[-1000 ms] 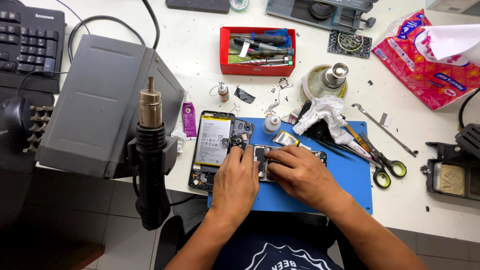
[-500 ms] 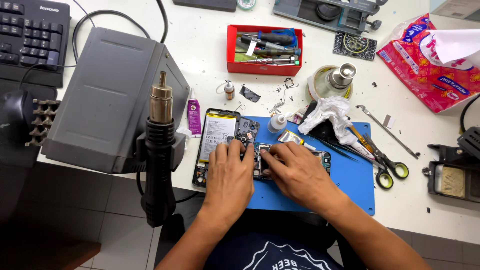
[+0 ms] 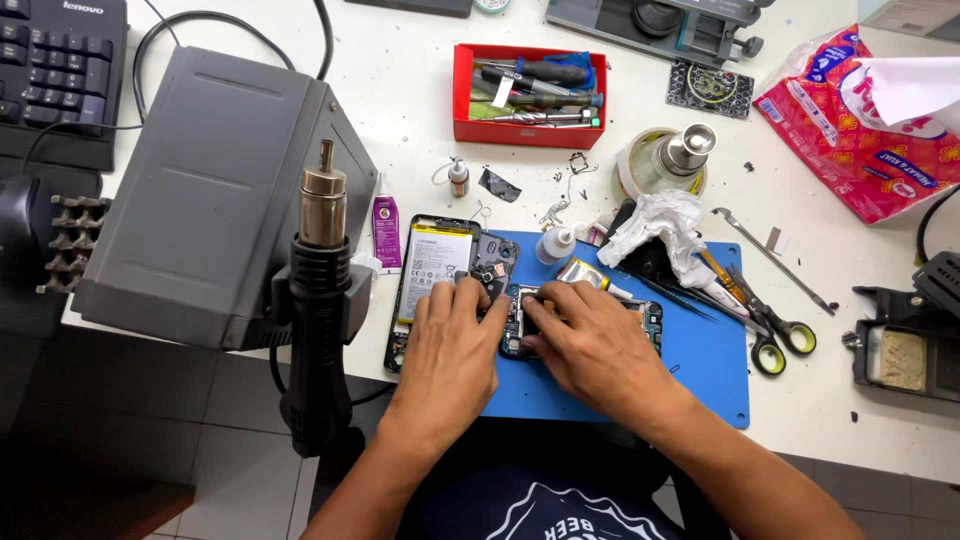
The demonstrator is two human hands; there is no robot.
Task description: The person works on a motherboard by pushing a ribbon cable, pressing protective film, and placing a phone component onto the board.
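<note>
Head view: I see my left hand (image 3: pixel 452 345) and right hand (image 3: pixel 590 345) with fingers curled narrow, fingertips pressing on a small circuit board (image 3: pixel 520 322) lying on the blue mat (image 3: pixel 700 370). An opened phone (image 3: pixel 430 270) lies just left, touching the left fingers. Crumpled tissue (image 3: pixel 660 222) and scissors (image 3: pixel 765 325) sit right; a hot-air gun (image 3: pixel 318 310) stands left.

Both hands, left (image 3: pixel 452 345) & right (image 3: pixel 590 345), on opened phone (image 3: pixel 520 318), blue mat (image 3: pixel 700 370), hot-air gun (image 3: pixel 320 300) nearby

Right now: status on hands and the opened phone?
Left hand and right hand both down on opened phone, fingers pressing. Second phone, battery exposed, beside left hand. Crumpled tissue and scissors close right.
</note>
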